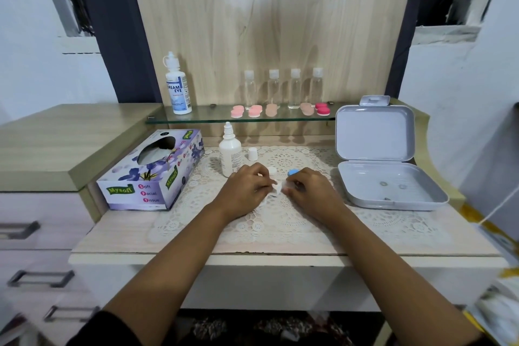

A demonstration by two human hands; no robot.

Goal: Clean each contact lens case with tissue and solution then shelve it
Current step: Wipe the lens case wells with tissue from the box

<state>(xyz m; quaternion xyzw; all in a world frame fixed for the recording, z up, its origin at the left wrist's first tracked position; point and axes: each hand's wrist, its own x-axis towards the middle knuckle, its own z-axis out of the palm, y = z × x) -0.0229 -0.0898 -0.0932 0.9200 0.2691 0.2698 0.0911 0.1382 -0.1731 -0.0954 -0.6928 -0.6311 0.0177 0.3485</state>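
Note:
Both hands work close together over the lace mat (280, 222). My left hand (245, 191) pinches a crumpled white tissue (273, 191). My right hand (309, 191) grips a small white contact lens case (287, 185), mostly hidden by its fingers. A blue cap (293, 172) and a white cap (271, 170) lie just beyond the hands. An uncapped white solution bottle (229, 153) stands behind my left hand, its small cap (252, 153) beside it. Several pink lens cases (254, 111) sit on the glass shelf (213, 118).
A purple tissue box (151, 174) lies at the left. An open grey plastic box (387, 188) stands at the right. On the shelf stand a large Dream Eye bottle (177, 87) and several clear small bottles (295, 88). Drawers are at the left.

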